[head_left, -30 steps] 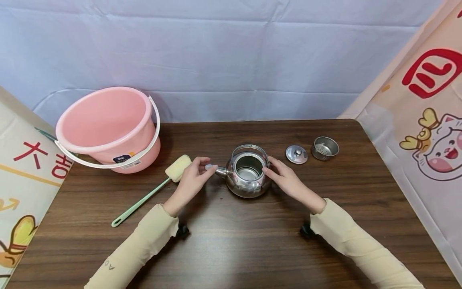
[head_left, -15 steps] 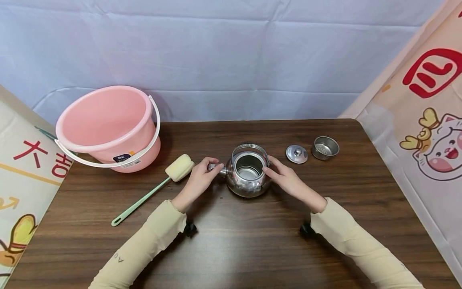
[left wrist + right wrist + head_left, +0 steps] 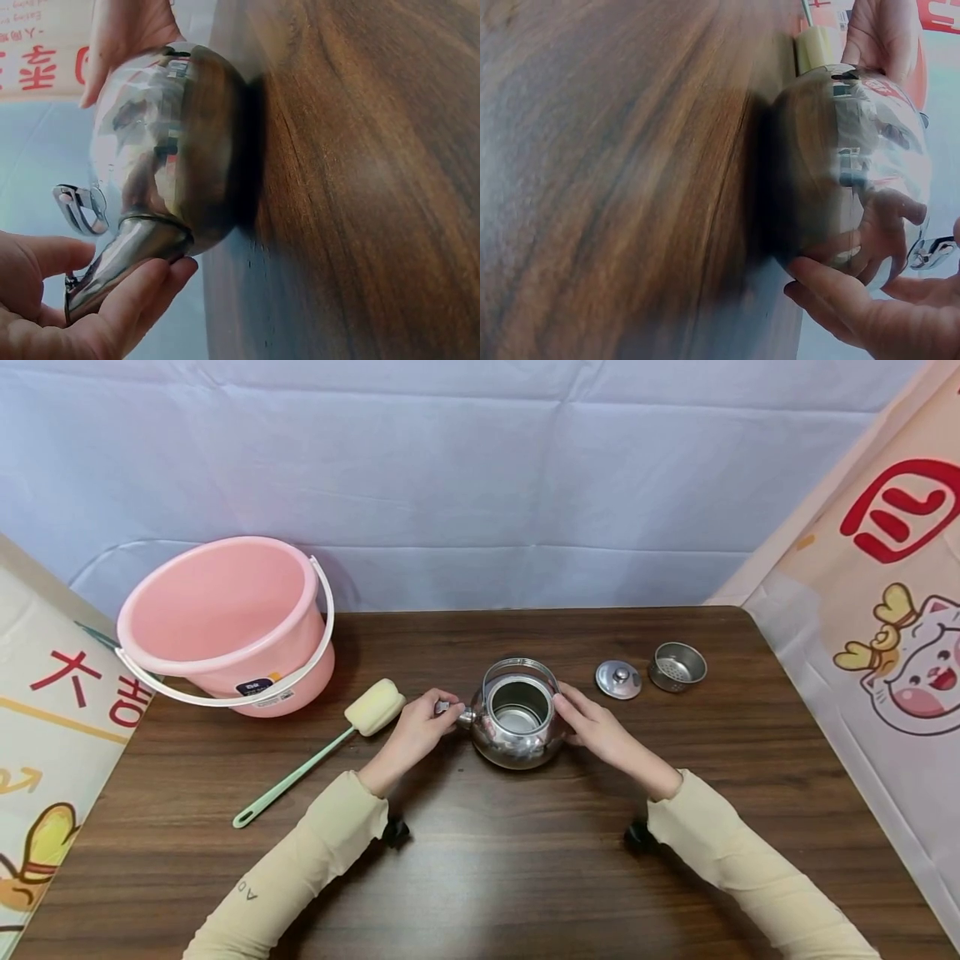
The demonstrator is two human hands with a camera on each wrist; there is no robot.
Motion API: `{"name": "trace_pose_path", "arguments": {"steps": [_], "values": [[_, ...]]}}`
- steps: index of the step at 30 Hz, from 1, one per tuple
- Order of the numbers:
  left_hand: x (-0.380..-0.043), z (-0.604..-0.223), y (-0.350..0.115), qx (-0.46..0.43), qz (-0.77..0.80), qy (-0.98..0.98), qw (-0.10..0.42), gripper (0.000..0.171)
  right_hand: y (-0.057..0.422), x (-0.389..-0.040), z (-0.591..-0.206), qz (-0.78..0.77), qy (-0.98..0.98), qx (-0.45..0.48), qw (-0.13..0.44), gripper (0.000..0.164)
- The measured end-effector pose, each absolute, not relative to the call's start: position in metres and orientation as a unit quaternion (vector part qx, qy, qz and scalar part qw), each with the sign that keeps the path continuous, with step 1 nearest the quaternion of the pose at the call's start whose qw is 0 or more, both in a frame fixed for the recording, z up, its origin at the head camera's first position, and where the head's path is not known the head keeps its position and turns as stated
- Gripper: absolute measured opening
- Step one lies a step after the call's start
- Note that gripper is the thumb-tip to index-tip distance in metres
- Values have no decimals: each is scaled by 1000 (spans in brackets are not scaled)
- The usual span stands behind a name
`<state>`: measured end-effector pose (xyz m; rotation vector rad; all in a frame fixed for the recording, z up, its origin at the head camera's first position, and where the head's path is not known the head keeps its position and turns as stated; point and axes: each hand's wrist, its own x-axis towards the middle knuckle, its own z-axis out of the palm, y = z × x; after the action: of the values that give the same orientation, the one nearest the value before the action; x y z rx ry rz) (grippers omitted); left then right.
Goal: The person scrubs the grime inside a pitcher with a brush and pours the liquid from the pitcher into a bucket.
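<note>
A shiny steel teapot (image 3: 517, 747) stands upright on the dark wooden table, lidless, its round mouth showing the bare inside and its hoop handle (image 3: 520, 662) raised. My left hand (image 3: 416, 731) pinches the spout (image 3: 127, 259) between thumb and fingers. On the opposite side, my right hand (image 3: 600, 727) lays its fairly straight fingers (image 3: 836, 296) against the round body, the thumb near the handle's base. Right of the pot lie its knobbed lid (image 3: 618, 680) and a small perforated strainer cup (image 3: 677, 667).
A pink bucket (image 3: 258, 681) with a white handle stands at the back left. In front of it lies a sponge brush (image 3: 375, 707) with a long green handle, its head close to my left hand. A pale cloth (image 3: 450, 485) hangs behind the table (image 3: 510, 877).
My left hand has moved slightly right, further along the spout, and its grip covers more of it. The right thumb has shifted back from the teapot's rim. The teapot stays in place.
</note>
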<state>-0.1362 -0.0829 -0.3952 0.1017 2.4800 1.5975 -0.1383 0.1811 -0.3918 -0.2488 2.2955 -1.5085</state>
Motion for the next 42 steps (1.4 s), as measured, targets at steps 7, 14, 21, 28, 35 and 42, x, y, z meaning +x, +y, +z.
{"name": "trace_pose_path", "arguments": {"steps": [7, 14, 21, 28, 35, 42], "values": [[-137, -395, -84, 35, 540, 836, 94, 20, 179, -139, -391, -544, 813, -80, 190, 57], [-137, -394, -85, 12, 562, 820, 105, 20, 175, -139, -390, -546, 813, -85, 181, 57], [-137, -385, -90, 20, 559, 824, 86, 21, 171, -142, -386, -544, 818, -89, 165, 56], [-139, -368, -95, 27, 539, 840, 52, 24, 168, -148, -370, -575, 795, -105, 164, 54], [-142, -349, -102, 37, 531, 846, 11, 26, 163, -154, -349, -612, 767, -111, 157, 55], [-147, -325, -111, 56, 489, 869, -54, 24, 153, -161, -327, -625, 764, -87, 133, 60]]}}
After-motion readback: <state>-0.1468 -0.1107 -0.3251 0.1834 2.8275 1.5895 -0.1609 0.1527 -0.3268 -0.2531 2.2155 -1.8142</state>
